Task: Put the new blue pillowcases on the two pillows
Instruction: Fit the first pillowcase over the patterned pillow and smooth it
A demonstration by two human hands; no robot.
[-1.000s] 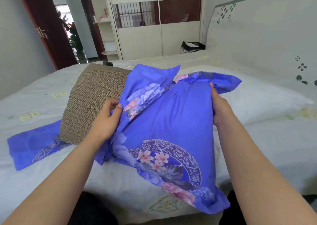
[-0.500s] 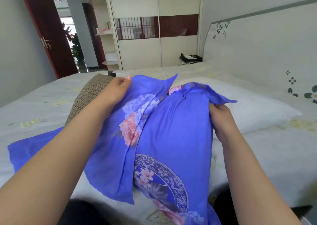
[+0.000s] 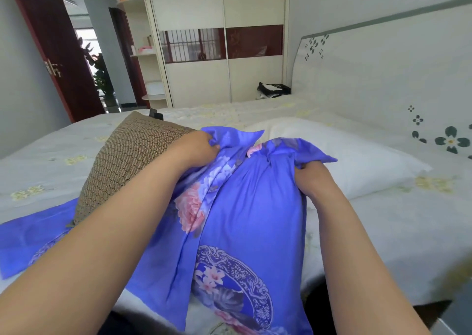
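A blue floral pillowcase (image 3: 250,212) hangs in front of me over the bed's near edge. My left hand (image 3: 196,147) grips its upper left edge, bunching the cloth. My right hand (image 3: 310,175) grips the upper right edge, fingers curled into the fabric. A brown patterned pillow (image 3: 127,161) lies to the left, partly behind my left arm. A bare white pillow (image 3: 357,161) lies to the right by the headboard. A second blue pillowcase (image 3: 30,240) lies flat on the bed at left, partly under the brown pillow.
The bed (image 3: 383,232) has a pale flowered sheet. A white headboard (image 3: 383,66) stands at right, a wardrobe (image 3: 222,41) at the far wall, and a dark red door (image 3: 51,46) stands open at left. A black bag (image 3: 273,89) sits beyond the bed.
My left hand moved up from the pillowcase's side to its top left edge and now grips it there. My right hand slid slightly lower along the right edge, bunching the opening.
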